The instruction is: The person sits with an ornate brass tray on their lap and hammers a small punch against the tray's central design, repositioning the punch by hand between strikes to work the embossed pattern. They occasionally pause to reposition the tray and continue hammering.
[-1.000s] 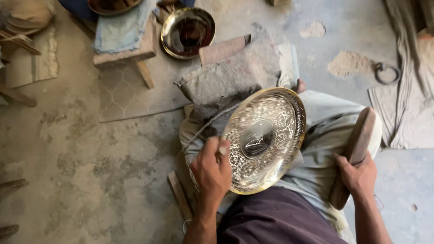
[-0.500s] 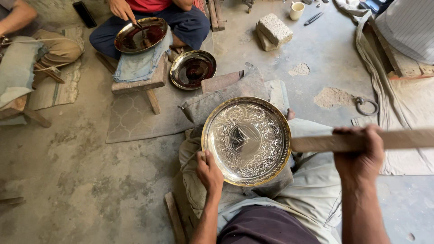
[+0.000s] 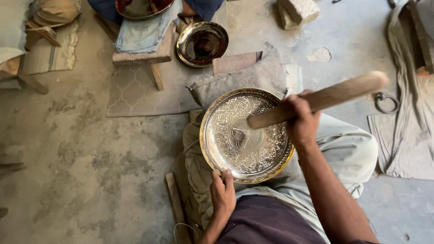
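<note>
On my lap, left hand (image 3: pixel 223 192) pinches the engraved tray (image 3: pixel 246 134); right hand (image 3: pixel 302 123) grips the wooden stick (image 3: pixel 318 99); a hard blow may dent it.

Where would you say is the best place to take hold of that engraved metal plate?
At the near rim of the engraved plate, from below, as the left hand does: it lies tilted face up and the wooden stick works over its centre.

Left hand (image 3: pixel 222 192) steadies engraved tray (image 3: pixel 244 135); right hand (image 3: pixel 302 122) grips stick (image 3: pixel 325 98).
</note>
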